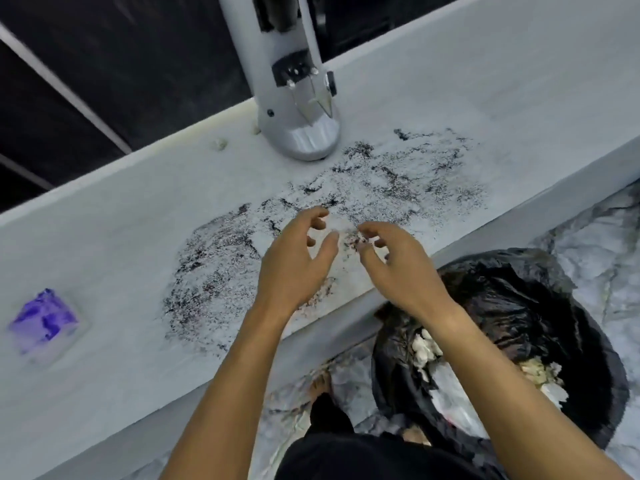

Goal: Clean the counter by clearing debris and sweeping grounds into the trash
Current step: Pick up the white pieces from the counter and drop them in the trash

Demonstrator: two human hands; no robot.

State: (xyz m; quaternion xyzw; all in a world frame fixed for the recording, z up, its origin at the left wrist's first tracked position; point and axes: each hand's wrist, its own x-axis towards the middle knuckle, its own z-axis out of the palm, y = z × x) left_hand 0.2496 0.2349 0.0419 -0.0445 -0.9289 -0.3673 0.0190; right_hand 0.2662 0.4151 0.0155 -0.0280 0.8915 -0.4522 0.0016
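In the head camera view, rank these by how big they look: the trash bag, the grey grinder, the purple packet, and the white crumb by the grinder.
Largest to smallest, as they look:
1. Trash bag
2. Grinder, though its top is cut off by the frame
3. Purple packet
4. Crumb

The bag sits lower, on the floor, so true sizes may differ.

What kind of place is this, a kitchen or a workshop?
Probably a kitchen or coffee corner: a grey coffee grinder stands on a white counter strewn with dark grounds, beside a black-lined trash bin.
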